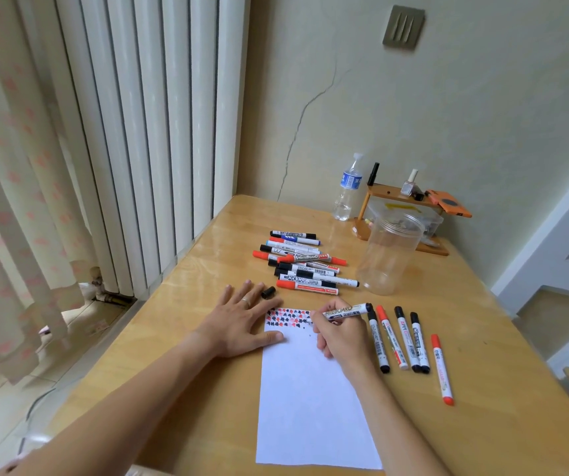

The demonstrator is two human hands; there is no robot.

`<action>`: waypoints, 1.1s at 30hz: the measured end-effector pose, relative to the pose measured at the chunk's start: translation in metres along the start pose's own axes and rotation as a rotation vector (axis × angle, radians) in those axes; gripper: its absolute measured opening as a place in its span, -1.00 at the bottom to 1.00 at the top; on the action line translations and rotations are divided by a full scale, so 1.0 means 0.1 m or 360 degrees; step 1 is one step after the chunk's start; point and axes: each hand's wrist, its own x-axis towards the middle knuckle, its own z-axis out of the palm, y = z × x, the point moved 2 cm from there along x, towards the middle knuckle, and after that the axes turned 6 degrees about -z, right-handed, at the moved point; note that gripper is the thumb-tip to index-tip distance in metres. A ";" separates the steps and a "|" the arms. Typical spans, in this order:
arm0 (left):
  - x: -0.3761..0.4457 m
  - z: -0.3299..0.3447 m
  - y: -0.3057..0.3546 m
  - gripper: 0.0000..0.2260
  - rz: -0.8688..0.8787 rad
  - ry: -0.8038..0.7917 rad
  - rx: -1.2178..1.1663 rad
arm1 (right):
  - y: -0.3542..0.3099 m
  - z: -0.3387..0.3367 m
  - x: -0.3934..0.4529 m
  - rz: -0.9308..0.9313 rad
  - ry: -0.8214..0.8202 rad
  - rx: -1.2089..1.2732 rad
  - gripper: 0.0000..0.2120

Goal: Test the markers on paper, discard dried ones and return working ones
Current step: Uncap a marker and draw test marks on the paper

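Smooth white paper [310, 389] lies under the flat, spread-fingered left hand [242, 321]; the right hand [341, 338] pinches a cylindrical whiteboard marker [345, 311], tip on the sheet's scribbled edge.

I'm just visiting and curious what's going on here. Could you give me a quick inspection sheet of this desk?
Surface: wooden table, set in a wall corner.
Job's things: white paper with red and black test marks along its far edge; pile of markers beyond it; five capped markers in a row to its right; loose black cap; clear plastic jar, lidless.
Clutter: water bottle; small wooden rack holding small items.
Grippers: left hand lies flat, thumb on the paper's edge; right hand holds an uncapped whiteboard marker, tip at the marks.
Cables: a thin cable on the floor.
Surroundings: radiator, curtain, cracked wall.
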 end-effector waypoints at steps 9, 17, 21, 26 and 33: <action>0.00 -0.01 -0.01 -0.24 -0.0013 0.0003 -0.0032 | 0.01 0.02 0.01 0.0022 -0.0055 -0.0080 -0.89; 0.01 -0.01 -0.02 -0.23 -0.0011 -0.0008 -0.0043 | 0.02 0.04 0.02 0.0012 -0.0065 -0.0096 -0.90; 0.01 0.00 -0.02 -0.24 -0.0006 -0.0005 -0.0042 | 0.03 0.04 0.02 0.0008 -0.0078 -0.0120 -0.89; 0.01 0.00 -0.02 -0.23 -0.0006 -0.0007 -0.0044 | 0.04 0.03 0.03 0.0017 -0.0057 -0.0132 -0.88; 0.02 0.01 -0.03 -0.23 -0.0006 0.0009 -0.0026 | 0.01 0.04 0.01 -0.0022 -0.0103 -0.0185 -0.89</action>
